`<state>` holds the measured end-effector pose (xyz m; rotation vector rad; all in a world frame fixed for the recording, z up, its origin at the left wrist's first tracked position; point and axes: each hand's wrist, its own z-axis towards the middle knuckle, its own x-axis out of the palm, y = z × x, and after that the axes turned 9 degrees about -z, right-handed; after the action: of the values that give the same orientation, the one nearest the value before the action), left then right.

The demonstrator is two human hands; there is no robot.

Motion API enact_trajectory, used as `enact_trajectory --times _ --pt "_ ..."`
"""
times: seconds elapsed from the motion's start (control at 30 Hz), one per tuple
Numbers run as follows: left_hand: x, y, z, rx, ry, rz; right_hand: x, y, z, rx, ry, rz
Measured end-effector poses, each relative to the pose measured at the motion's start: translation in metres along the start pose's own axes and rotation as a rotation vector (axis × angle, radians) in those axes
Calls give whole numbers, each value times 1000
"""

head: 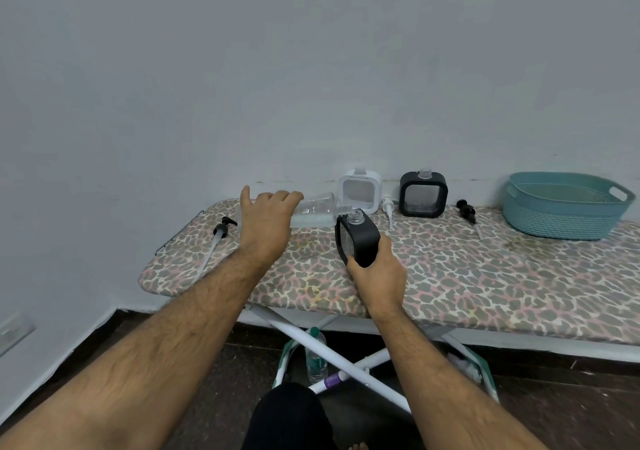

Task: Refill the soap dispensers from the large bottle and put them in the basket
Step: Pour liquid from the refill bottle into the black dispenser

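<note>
On the leopard-print ironing board [450,276], the left hand [266,221] gripped the large bottle [313,212] tipped sideways; its mouth met the black dispenser [358,236] at 3 o'clock, held tilted by the right hand [375,271]. Misalignment risked spilling. Whether soap flowed was unclear. The basket [568,203] waited far right.

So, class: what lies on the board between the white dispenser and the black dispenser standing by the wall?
In the head view, a white pump head lies between the white dispenser and the black dispenser.

both arms reach forward, left hand [268,222] and right hand [377,269] gripping.
</note>
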<state>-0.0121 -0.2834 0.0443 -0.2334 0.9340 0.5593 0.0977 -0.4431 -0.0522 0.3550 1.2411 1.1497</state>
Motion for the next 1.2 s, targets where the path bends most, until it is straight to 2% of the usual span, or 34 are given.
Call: enact_trajectory --times 1.2 --pt "-5 -3 0 -6 8 -16 2 -1 0 7 -19 -12"
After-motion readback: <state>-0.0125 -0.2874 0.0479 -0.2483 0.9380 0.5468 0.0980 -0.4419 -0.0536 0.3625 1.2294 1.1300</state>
